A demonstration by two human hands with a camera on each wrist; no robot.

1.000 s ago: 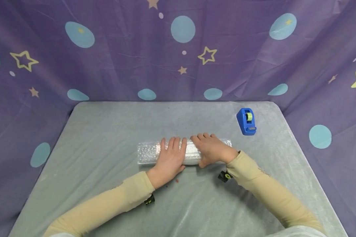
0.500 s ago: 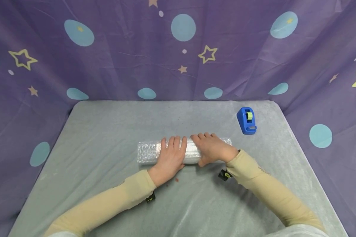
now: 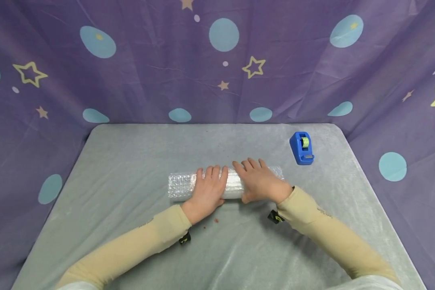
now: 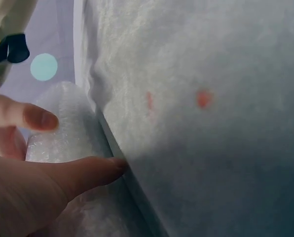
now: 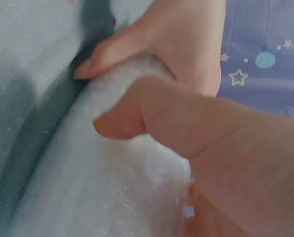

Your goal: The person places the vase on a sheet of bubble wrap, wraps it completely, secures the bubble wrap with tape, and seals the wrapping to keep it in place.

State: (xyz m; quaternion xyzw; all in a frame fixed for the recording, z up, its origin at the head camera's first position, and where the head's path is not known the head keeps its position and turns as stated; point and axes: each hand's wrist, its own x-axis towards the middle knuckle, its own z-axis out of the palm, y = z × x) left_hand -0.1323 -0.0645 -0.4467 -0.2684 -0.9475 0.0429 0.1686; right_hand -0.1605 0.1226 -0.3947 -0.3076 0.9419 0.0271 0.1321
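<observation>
A: The bubble-wrap roll [image 3: 234, 186] has edged slightly away from the person since the earlier frame, and the fingers of the right hand [image 3: 259, 184] have spread, reaching farther past its far side.

B: What surrounds it, biggest first?

A: A purple curtain [image 3: 148, 60] with blue spots and stars, behind and on 2 sides. Then the grey-covered table [image 3: 130, 161], and 2 beige sleeves [image 3: 130, 253] reaching in from the near side.

B: And the roll?

A: Lying crosswise near the middle of the table, its clear, bubbly left end uncovered.

B: The grip?

A: The left hand [image 3: 206, 192] and the right each grasp the roll, 4 fingers over the top, thumb on the near side.

B: Anything smaller?

A: A blue tape dispenser [image 3: 300, 150], beyond the right hand and apart from the roll; a black device [image 3: 185, 238] under the left wrist; and, smallest, 2 red marks [image 4: 203, 98] on the cover, nearer the person than the roll.
</observation>
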